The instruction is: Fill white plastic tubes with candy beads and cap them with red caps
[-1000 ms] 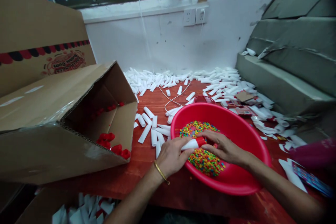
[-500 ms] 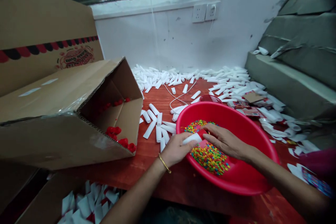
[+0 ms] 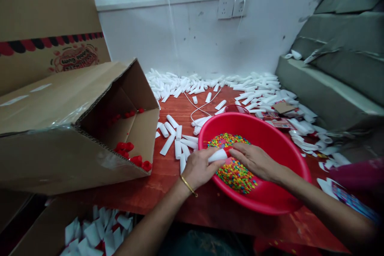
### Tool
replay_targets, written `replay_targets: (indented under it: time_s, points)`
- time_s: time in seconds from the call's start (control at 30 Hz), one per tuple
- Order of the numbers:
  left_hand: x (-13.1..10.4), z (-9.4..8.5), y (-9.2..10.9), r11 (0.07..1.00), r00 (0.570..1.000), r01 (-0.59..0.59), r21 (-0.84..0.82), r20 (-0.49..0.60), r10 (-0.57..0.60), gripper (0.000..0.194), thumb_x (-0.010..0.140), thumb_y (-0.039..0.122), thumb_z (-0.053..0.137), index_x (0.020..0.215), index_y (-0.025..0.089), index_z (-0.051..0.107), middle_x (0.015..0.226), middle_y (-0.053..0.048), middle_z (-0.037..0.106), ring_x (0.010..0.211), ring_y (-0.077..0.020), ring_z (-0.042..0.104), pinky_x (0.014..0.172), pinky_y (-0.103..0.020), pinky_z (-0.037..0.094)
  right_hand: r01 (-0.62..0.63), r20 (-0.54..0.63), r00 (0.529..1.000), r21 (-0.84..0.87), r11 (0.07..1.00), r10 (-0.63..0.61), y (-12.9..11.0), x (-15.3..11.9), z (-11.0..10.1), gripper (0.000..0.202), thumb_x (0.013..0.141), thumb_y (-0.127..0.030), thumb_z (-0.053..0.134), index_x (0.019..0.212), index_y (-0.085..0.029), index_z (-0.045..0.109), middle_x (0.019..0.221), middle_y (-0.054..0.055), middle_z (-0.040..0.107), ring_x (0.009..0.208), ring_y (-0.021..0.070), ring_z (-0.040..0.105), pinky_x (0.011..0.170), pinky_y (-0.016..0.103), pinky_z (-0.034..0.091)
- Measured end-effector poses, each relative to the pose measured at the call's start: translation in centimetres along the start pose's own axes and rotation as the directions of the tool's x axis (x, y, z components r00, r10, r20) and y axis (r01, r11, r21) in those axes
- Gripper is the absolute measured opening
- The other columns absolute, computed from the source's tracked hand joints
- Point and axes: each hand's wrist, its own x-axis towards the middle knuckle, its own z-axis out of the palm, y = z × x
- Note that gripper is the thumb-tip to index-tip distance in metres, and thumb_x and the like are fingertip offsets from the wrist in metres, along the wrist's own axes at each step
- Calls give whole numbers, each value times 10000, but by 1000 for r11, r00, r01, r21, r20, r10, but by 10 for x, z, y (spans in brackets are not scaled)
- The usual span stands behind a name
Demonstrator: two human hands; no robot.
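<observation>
Over the left side of a red plastic basin (image 3: 285, 204), my left hand (image 3: 199, 168) is closed around a white squeeze tube (image 3: 218, 156), which lies nearly level. A red cap (image 3: 228, 150) is at the tube's right end. My right hand (image 3: 255, 161) has its fingers bent around that cap; part of it is hidden behind them. Below both hands, small multicoloured candies (image 3: 237, 176) are heaped in the basin. A gold bracelet (image 3: 188, 185) is on my left wrist.
An open cardboard box (image 3: 39, 164) with red caps (image 3: 123, 149) inside lies on the left. Loose white tubes (image 3: 180, 144) lie beside the basin, with many more along the wall. Below the table edge, another box holds tubes with red caps (image 3: 93, 234). A white cord (image 3: 195, 108) crosses the tabletop.
The camera view has shifted slightly. Both hands stay on the tube and cap over the basin; the right fingers have closed further around the cap, covering more of it.
</observation>
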Motion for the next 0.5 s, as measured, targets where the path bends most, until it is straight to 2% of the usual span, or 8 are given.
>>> replay_targets:
  time_s: [0.07, 0.13, 0.2, 0.27, 0.3, 0.4, 0.47, 0.5]
  points:
    - [0, -3, -3, 1000, 999, 5, -14, 52, -4, 324, 822, 421, 533, 1073, 225, 592, 914, -14, 676, 819, -174, 625, 694, -247, 466, 22, 0, 1000, 82, 996, -22, 0, 0, 4, 456, 788, -617, 403, 622, -194, 438, 541, -16, 425, 490, 112, 380, 455, 226, 286]
    - [-2, -4, -6, 1000, 997, -23, -16, 76, 24, 332, 813, 424, 546, 1076, 226, 593, 956, -22, 672, 856, -181, 623, 723, -254, 467, -108, 101, 992, 303, 947, 80, 0, -1, 13, 442, 777, -602, 397, 589, -201, 400, 463, -47, 348, 416, 93, 324, 410, 218, 267]
    - [-6, -1, -7, 998, 996, -65, 6, 66, 64, 331, 827, 419, 528, 1093, 229, 580, 972, -29, 668, 871, -182, 622, 744, -265, 473, -248, 191, 966, 471, 846, 177, -1, -3, 23, 442, 766, -591, 389, 546, -207, 375, 400, -71, 277, 349, 77, 267, 371, 215, 254]
    - [-10, 3, -7, 992, 995, -97, 78, 24, 95, 341, 844, 414, 500, 1119, 220, 561, 937, -42, 666, 830, -184, 625, 726, -280, 487, -321, 230, 945, 527, 787, 232, -4, -5, 28, 468, 773, -594, 368, 502, -214, 342, 364, -80, 230, 310, 69, 227, 350, 219, 259]
    - [-12, 6, -6, 986, 994, -108, 128, -4, 109, 349, 853, 407, 484, 1132, 209, 551, 908, -51, 664, 799, -187, 625, 701, -287, 495, -331, 250, 940, 517, 789, 230, -5, -5, 27, 487, 785, -604, 346, 494, -213, 342, 358, -76, 237, 303, 71, 239, 352, 223, 277]
    - [-27, 7, -4, 969, 985, -111, 218, -107, 137, 356, 867, 380, 459, 1149, 179, 540, 852, -71, 659, 738, -191, 622, 658, -300, 513, -247, 253, 952, 306, 919, 171, 1, 0, 9, 587, 840, -629, 216, 534, -189, 454, 417, -10, 408, 377, 106, 409, 422, 245, 365]
    - [-49, 0, -9, 982, 979, -78, 170, -175, 109, 336, 861, 367, 474, 1137, 191, 549, 906, -71, 664, 779, -183, 628, 715, -296, 519, -158, 140, 977, -30, 987, 161, 17, 8, -10, 594, 879, -580, 198, 663, -167, 567, 573, 56, 556, 520, 149, 530, 500, 268, 405]
    - [-64, -6, -15, 991, 980, -39, 128, -187, 63, 328, 848, 369, 494, 1127, 209, 556, 955, -62, 665, 820, -177, 629, 753, -286, 517, -139, 51, 986, -255, 957, 156, 28, 14, -21, 520, 888, -534, 264, 751, -161, 598, 677, 85, 604, 605, 175, 565, 536, 281, 413]
